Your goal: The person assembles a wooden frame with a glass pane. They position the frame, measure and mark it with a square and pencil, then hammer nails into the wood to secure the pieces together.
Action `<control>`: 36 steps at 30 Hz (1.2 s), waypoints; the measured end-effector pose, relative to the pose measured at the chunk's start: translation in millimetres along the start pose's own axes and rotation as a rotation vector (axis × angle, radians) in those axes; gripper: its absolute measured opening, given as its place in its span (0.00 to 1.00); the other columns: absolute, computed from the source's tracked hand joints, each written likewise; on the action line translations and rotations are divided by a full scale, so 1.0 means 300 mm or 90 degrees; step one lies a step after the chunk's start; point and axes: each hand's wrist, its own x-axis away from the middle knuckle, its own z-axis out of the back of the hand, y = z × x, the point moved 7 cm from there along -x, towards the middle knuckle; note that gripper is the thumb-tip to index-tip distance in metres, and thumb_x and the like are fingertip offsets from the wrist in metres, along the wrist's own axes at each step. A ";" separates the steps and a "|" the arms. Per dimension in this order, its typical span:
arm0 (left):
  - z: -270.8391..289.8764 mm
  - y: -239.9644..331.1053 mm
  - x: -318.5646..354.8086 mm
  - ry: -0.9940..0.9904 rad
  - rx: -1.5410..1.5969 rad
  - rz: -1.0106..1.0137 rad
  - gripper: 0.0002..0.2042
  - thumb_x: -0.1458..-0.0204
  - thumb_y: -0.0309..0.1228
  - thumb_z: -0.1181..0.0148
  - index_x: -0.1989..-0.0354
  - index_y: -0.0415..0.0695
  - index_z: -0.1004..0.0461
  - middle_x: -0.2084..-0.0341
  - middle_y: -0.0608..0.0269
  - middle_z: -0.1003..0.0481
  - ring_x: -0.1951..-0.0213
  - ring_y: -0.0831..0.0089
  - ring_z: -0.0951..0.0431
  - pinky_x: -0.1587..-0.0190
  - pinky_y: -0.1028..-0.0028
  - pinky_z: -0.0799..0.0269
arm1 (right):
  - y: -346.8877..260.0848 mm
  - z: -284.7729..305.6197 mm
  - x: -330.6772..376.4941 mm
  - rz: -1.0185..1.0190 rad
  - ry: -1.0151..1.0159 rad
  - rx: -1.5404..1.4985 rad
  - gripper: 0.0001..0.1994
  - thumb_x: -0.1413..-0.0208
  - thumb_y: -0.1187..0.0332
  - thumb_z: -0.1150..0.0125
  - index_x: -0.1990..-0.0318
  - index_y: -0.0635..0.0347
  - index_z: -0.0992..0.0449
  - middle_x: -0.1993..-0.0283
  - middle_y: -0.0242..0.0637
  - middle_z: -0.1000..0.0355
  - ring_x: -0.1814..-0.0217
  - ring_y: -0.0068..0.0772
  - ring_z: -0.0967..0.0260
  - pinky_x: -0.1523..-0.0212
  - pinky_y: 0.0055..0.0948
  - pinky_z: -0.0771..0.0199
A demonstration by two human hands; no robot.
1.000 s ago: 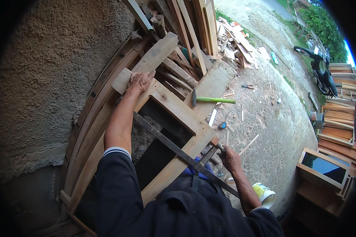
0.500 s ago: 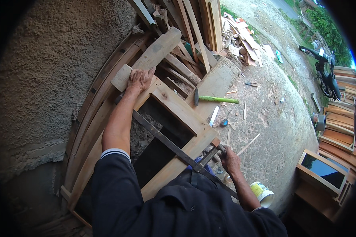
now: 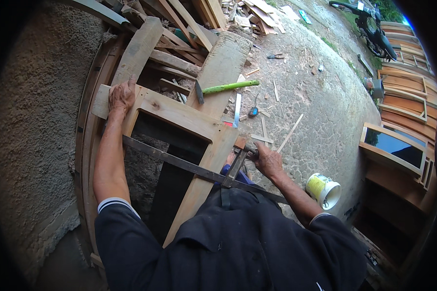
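Observation:
A wooden frame (image 3: 179,112) with a rectangular opening lies tilted in front of me. Across it runs a long dark metal bar clamp (image 3: 176,161), with a small wood block (image 3: 240,142) between its screw end and the frame's right side. My left hand (image 3: 122,95) is closed over the frame's far left corner, its fingertips partly hidden, beside a thick board (image 3: 140,48). At the clamp's screw end, my right hand (image 3: 268,160) is wrapped round the handle. Beyond the frame, a hammer (image 3: 230,87) with a green handle rests on a rough plank (image 3: 224,60).
A rough wall (image 3: 39,126) rises at my left. Scrap wood (image 3: 257,14) is piled at the back. On the ground are a blue tape measure (image 3: 253,111), pliers (image 3: 277,56) and a white-yellow bucket (image 3: 323,190). Wooden cabinets (image 3: 398,150) and a motorcycle (image 3: 373,31) stand at right.
The whole view has shifted, so the scene sits further left and higher. Both hands keep their holds on the frame corner and the clamp handle.

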 end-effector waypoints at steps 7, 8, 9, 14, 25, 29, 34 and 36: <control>0.091 0.211 0.110 0.333 -0.080 -0.192 0.19 0.33 0.48 0.50 0.47 0.48 0.22 0.43 0.61 0.26 0.39 0.56 0.31 0.37 0.54 0.37 | 0.025 -0.027 -0.042 0.010 -0.074 0.024 0.13 0.46 0.67 0.39 0.55 0.59 0.29 0.67 0.54 0.21 0.62 0.60 0.21 0.62 0.56 0.24; 0.077 0.336 0.181 0.351 0.013 -0.280 0.20 0.33 0.48 0.50 0.48 0.47 0.22 0.43 0.60 0.25 0.39 0.55 0.32 0.35 0.54 0.40 | 0.026 -0.027 -0.039 0.018 -0.070 0.015 0.13 0.46 0.66 0.39 0.55 0.59 0.30 0.67 0.54 0.21 0.62 0.60 0.21 0.63 0.56 0.24; 0.045 0.487 0.259 0.318 0.031 -0.404 0.20 0.34 0.49 0.49 0.48 0.47 0.22 0.44 0.60 0.25 0.37 0.55 0.32 0.33 0.55 0.43 | 0.028 -0.035 -0.030 0.018 -0.081 0.011 0.13 0.46 0.66 0.39 0.55 0.59 0.30 0.67 0.54 0.21 0.62 0.60 0.21 0.63 0.56 0.24; -0.252 1.116 0.676 -0.257 -0.022 -0.741 0.25 0.37 0.55 0.49 0.65 0.47 0.16 0.65 0.57 0.18 0.53 0.63 0.20 0.37 0.62 0.36 | 0.042 -0.048 -0.022 0.001 -0.060 0.010 0.18 0.44 0.57 0.35 0.54 0.59 0.32 0.67 0.51 0.21 0.62 0.58 0.20 0.63 0.55 0.23; -0.347 1.142 0.704 -0.260 -0.034 -0.686 0.25 0.39 0.51 0.51 0.75 0.46 0.14 0.73 0.51 0.17 0.64 0.55 0.15 0.54 0.60 0.21 | 0.032 -0.054 0.041 0.061 0.115 -0.006 0.28 0.49 0.56 0.29 0.45 0.55 0.34 0.67 0.48 0.26 0.64 0.54 0.21 0.66 0.50 0.21; -0.365 1.136 0.707 -0.258 -0.049 -0.675 0.24 0.38 0.48 0.51 0.77 0.47 0.15 0.72 0.54 0.17 0.60 0.57 0.16 0.52 0.61 0.22 | 0.066 -0.082 -0.044 0.082 -0.109 -0.040 0.16 0.49 0.61 0.31 0.57 0.59 0.25 0.70 0.49 0.24 0.67 0.50 0.21 0.68 0.46 0.22; -0.359 1.137 0.708 -0.258 -0.064 -0.700 0.22 0.42 0.48 0.49 0.77 0.49 0.15 0.72 0.53 0.17 0.60 0.56 0.16 0.53 0.60 0.22 | 0.081 -0.125 -0.063 -0.043 -0.691 -0.548 0.10 0.46 0.70 0.28 0.58 0.58 0.19 0.79 0.22 0.34 0.82 0.15 0.42 0.82 0.24 0.44; -0.358 1.138 0.706 -0.272 -0.056 -0.701 0.21 0.43 0.48 0.49 0.77 0.49 0.15 0.71 0.53 0.17 0.60 0.56 0.16 0.54 0.60 0.22 | 0.077 -0.094 -0.082 0.048 -0.398 -0.362 0.15 0.44 0.63 0.31 0.51 0.54 0.24 0.75 0.37 0.28 0.75 0.36 0.29 0.76 0.39 0.32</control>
